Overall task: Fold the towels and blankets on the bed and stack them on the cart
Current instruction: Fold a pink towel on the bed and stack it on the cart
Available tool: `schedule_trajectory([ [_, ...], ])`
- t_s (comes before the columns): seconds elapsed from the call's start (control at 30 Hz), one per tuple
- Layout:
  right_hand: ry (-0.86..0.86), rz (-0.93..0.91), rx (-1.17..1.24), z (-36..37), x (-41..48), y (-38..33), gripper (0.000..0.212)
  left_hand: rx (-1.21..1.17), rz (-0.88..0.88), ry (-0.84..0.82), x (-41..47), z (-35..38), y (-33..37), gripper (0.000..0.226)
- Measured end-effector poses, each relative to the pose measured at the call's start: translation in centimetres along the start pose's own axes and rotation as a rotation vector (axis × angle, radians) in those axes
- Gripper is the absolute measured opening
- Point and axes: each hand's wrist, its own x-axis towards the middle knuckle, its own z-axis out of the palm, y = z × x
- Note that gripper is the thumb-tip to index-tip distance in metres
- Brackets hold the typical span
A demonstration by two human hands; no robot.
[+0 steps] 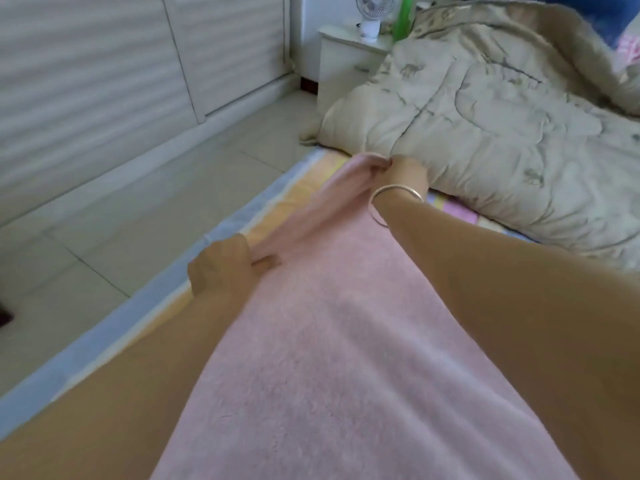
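Looking down through the head camera along a soft pink terry towel [346, 341], lying lengthwise near the left edge of the bed, over a pastel striped sheet [301, 188], and running out of the bottom of the picture between two bare forearms. Pinching the towel's far end with the right hand [405, 174], fingers curled tight on a bunched corner, a thin silver bangle [394, 199] hanging at the wrist. Gripping the towel's left edge nearer in with the left hand [221, 268], fingers curled round a raised fold, one digit lying flat on the pile. Crowding in just beyond the right hand and seeming to touch it: a bulky beige quilted duvet [502, 126], heaping across the far right of the bed and covering most of the sheet there. Standing past the duvet, partly hidden by it: a white bedside cabinet [343, 60], carrying a small white desk fan [369, 19] and a green upright thing [403, 19], too blurred for naming. Running along the left, beside the bed: pale floor tiles [138, 209] and white slatted wardrobe doors [104, 64].
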Motion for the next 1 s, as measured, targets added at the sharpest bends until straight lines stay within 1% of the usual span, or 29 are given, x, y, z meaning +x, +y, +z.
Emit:
schedule_trajectory([
  [0.13, -0.004, 0.002, 0.041, 4.7, 2.4, -3.1, 0.030, -0.030, -0.061, -0.068, 2.1, 2.8, -0.9, 0.063],
  [0.27, -0.006, -0.061, 0.019, 8.4, 3.7, -4.0, 0.031, -0.030, -0.093, -0.200, 4.0, 3.9, -1.0, 0.067],
  [0.33, -0.016, -0.049, 0.016, 9.8, 4.6, -4.1, 0.029, -0.023, -0.092, -0.260, 4.5, 3.8, -1.1, 0.069],
  [0.4, -0.037, 0.002, -0.012, 10.7, 5.5, -3.9, 0.027, -0.037, -0.076, -0.246, 4.5, 3.9, -1.1, 0.066],
  [0.5, -0.113, 0.074, -0.068, 12.0, 6.2, -3.1, 0.028, -0.072, -0.089, -0.225, 4.4, 4.4, -1.3, 0.061],
  [0.53, -0.153, 0.064, -0.056, 12.5, 6.0, -2.7, 0.032, -0.081, -0.098, -0.220, 4.5, 4.5, -1.2, 0.060],
  [0.57, -0.207, 0.027, -0.014, 13.1, 5.5, -2.3, 0.041, -0.086, -0.108, -0.219, 4.6, 4.5, -1.1, 0.060],
  [0.63, -0.323, -0.099, 0.080, 14.0, 3.5, -1.6, 0.065, -0.079, -0.123, -0.222, 4.8, 4.5, -1.0, 0.059],
  [0.67, -0.351, -0.169, 0.092, 13.9, 2.2, -1.5, 0.074, -0.088, -0.124, -0.228, 4.8, 4.4, -1.0, 0.058],
  [0.73, -0.330, -0.285, 0.082, 13.3, -0.3, -1.5, 0.085, -0.090, -0.126, -0.275, 4.8, 4.0, -1.2, 0.059],
  [0.77, -0.306, -0.321, 0.055, 12.8, -1.6, -1.5, 0.085, -0.104, -0.120, -0.315, 5.0, 3.7, -1.4, 0.061],
  [0.83, -0.302, -0.329, -0.133, 12.1, -4.8, -1.5, 0.074, -0.246, -0.135, -0.396, 5.3, 2.8, -2.2, 0.062],
  [0.9, -0.402, -0.271, -0.371, 12.0, -8.9, -1.6, 0.067, -0.524, -0.203, -0.453, 4.4, 1.6, -3.5, 0.055],
  [0.97, -0.492, -0.275, -0.499, 13.1, -12.9, -1.8, 0.072, -0.837, -0.311, -0.511, 2.7, 0.5, -5.4, 0.051],
  [1.0, -0.499, -0.295, -0.546, 13.6, -13.9, -1.8, 0.076, -0.952, -0.351, -0.568, 1.6, -0.1, -6.6, 0.048],
])
